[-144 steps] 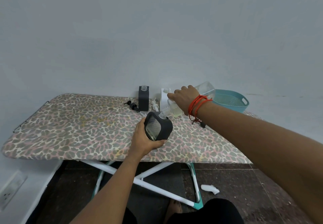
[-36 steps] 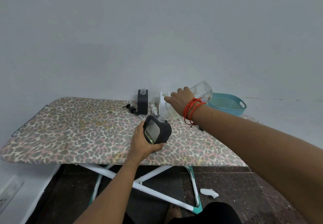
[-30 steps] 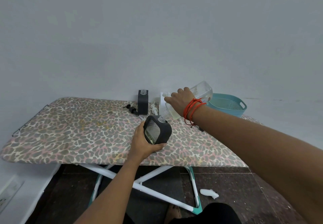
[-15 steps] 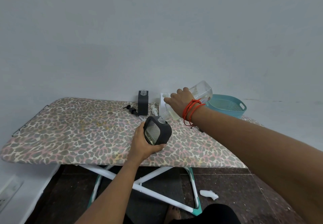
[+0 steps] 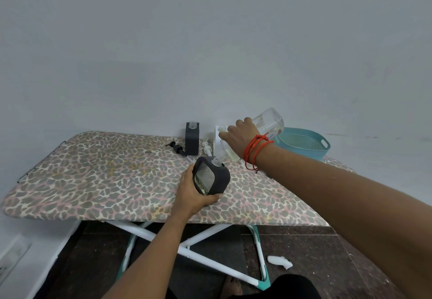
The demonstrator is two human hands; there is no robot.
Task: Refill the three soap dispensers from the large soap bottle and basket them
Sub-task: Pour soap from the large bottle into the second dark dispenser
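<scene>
— Where's the one being filled?

— Near the worktop's [image 5: 105,177] front edge. The left hand [image 5: 190,193] cups the grey dispenser [image 5: 217,178], fingers wrapped under its base, neck tilted up toward the right.

— And the bottle?

— The right hand [image 5: 240,138] has its fingers curled round the soap bottle [image 5: 268,120], mouth down at that neck, its length rising rightward.

— Room beyond?

— A black dispenser [image 5: 192,138] and a white dispenser [image 5: 217,134] stand by the far edge. The basket [image 5: 304,145] sits further right, near the bottle's raised base.

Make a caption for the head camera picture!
Right hand tips large soap bottle into dark dispenser the left hand grips.
</scene>
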